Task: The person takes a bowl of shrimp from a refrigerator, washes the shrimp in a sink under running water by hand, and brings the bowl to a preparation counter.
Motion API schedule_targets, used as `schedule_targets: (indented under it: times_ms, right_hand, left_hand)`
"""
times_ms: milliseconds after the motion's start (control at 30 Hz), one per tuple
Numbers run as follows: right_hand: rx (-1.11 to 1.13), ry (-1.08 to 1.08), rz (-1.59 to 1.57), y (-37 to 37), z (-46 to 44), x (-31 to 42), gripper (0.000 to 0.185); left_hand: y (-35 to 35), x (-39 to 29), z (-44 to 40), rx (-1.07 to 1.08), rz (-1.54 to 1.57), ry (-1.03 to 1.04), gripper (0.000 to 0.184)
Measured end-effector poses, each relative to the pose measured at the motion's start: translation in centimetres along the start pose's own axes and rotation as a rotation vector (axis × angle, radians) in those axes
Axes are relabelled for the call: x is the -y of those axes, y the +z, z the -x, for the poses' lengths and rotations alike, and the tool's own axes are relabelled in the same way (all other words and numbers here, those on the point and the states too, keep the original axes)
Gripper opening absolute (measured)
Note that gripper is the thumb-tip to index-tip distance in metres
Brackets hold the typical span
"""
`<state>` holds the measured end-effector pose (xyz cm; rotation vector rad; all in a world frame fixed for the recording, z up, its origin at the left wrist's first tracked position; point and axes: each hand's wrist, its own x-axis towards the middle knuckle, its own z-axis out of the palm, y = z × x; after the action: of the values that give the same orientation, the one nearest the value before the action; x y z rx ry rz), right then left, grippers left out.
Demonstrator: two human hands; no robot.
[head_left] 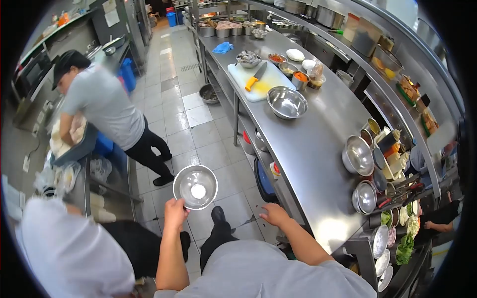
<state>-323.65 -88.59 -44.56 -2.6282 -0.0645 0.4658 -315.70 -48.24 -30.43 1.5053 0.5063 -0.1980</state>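
Observation:
My left hand is closed on the near rim of a metal bowl, held out over the floor. A small white patch shows at the bottom of the bowl; I cannot tell what it is. My right hand holds nothing, its fingers loosely apart, beside the edge of the steel table. Farther up that table stand an empty metal bowl and a white cutting board bearing a knife with a yellow handle.
At the left counter a person bends over a tub. Another person's pale sleeve is close on my left. Metal bowls and containers of food line the table's right side. The tiled floor runs ahead between the counters.

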Motion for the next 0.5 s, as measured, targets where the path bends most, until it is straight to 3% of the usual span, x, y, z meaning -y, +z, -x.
schedule_targets:
  times_ms: [267, 500]
  right_hand:
    - [0.086, 0.087, -0.018, -7.3, -13.4, 4.6, 0.048]
    - [-0.229, 0.152, -0.299, -11.2, -22.4, 4.6, 0.033]
  left_hand:
    - [3.9, -11.9, -18.4, 0.140, -0.133, -0.020, 0.019]
    - [7.9, -17.0, -36.2, 0.207, -0.237, -0.001, 0.020]
